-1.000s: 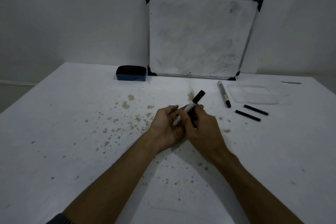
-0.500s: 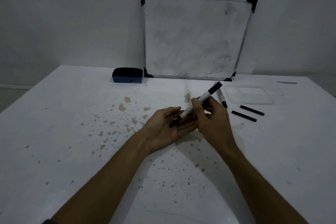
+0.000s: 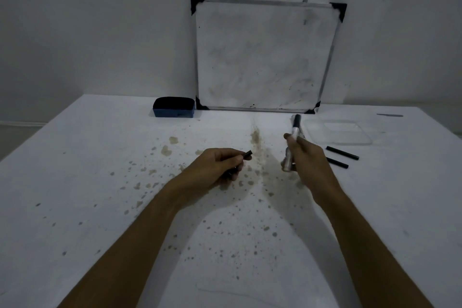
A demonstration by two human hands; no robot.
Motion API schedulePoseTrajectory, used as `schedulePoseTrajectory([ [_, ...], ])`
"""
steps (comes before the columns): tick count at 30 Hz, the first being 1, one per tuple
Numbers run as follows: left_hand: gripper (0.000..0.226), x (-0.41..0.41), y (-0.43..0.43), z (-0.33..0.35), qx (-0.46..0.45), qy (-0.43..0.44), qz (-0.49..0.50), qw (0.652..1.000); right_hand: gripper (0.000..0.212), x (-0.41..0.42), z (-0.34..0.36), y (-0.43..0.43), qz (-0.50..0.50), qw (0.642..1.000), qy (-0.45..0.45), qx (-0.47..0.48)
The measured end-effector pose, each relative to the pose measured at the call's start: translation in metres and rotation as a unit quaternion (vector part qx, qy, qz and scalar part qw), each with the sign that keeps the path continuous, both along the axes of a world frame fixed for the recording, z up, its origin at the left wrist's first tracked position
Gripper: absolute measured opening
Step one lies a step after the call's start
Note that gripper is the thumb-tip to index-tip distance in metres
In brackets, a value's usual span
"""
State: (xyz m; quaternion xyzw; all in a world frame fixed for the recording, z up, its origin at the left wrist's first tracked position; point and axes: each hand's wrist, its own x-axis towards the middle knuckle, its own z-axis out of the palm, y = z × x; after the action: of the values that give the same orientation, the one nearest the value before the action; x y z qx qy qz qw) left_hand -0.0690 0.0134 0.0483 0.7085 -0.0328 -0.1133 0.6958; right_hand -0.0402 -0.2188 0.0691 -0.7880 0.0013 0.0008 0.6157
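Marker [image 3: 295,127] and cap [image 3: 248,155] held apart
A clear tray [image 3: 337,131] sat at the desk's [image 3: 100,182] far right, two black sticks [image 3: 342,153] outside it. The right hand [image 3: 310,165] curled its fingers round the near-upright marker, dark end toward the whiteboard [image 3: 262,57]; the left hand [image 3: 217,167] pinched, seemingly, its cap

The marker [image 3: 295,130] in the right grip [image 3: 307,160] was smeared by motion, its far end just a dark blur and its middle buried under curled fingers, so whether it was capped could not be told. The small black piece [image 3: 248,154] in the left grip [image 3: 215,167] showed only one end past the fingertips and a sliver lower down, the rest swallowed. Behind the right grip a second marker [image 3: 303,134] peeked out as a scrap, the nearer black stick [image 3: 338,163] lost its left end behind the knuckles, and both forearms ran off the bottom edge.
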Motion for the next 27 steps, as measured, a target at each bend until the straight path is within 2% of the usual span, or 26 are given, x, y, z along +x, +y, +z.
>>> schedulePoseTrajectory([
  [1, 0.022, 0.000, -0.002, -0.004, 0.038, -0.043, 0.040, 0.998, 0.041, 0.000, -0.004, -0.002, 0.016, 0.988, -0.051, -0.145],
  [2, 0.021, -0.001, -0.005, -0.007, 0.072, -0.088, 0.075, 0.991, 0.041, 0.001, -0.008, -0.003, 0.029, 0.964, -0.099, -0.247],
  [3, 0.020, -0.001, -0.008, -0.010, 0.104, -0.128, 0.102, 0.981, 0.042, 0.000, -0.012, -0.004, 0.036, 0.945, -0.125, -0.301],
  [5, 0.019, -0.001, -0.011, -0.015, 0.154, -0.182, 0.126, 0.963, 0.045, 0.001, -0.023, -0.002, 0.041, 0.922, -0.147, -0.357],
  [9, 0.021, -0.002, -0.015, -0.020, 0.237, -0.224, 0.125, 0.937, 0.045, 0.006, -0.042, 0.001, 0.056, 0.893, -0.169, -0.413],
  [11, 0.024, -0.002, -0.018, -0.020, 0.276, -0.243, 0.118, 0.922, 0.045, 0.008, -0.045, 0.001, 0.051, 0.892, -0.170, -0.416],
  [15, 0.031, -0.006, -0.024, -0.020, 0.329, -0.278, 0.105, 0.896, 0.052, 0.000, -0.031, -0.007, 0.074, 0.923, -0.130, -0.353],
  [18, 0.030, -0.013, -0.040, -0.016, 0.287, -0.245, 0.112, 0.919, 0.055, -0.001, -0.012, -0.034, 0.102, 0.931, -0.076, -0.341],
  [20, 0.028, -0.014, -0.057, -0.011, 0.271, -0.235, 0.077, 0.930, 0.054, 0.000, 0.003, -0.063, 0.094, 0.937, -0.024, -0.336],
  [23, 0.020, -0.001, -0.088, 0.003, 0.289, -0.247, 0.003, 0.925, 0.041, 0.003, 0.012, -0.116, 0.041, 0.952, 0.008, -0.305],
  [27, 0.018, 0.033, -0.140, 0.032, 0.297, -0.273, -0.030, 0.914, 0.032, 0.023, -0.012, -0.179, -0.097, 0.940, -0.017, -0.328],
])
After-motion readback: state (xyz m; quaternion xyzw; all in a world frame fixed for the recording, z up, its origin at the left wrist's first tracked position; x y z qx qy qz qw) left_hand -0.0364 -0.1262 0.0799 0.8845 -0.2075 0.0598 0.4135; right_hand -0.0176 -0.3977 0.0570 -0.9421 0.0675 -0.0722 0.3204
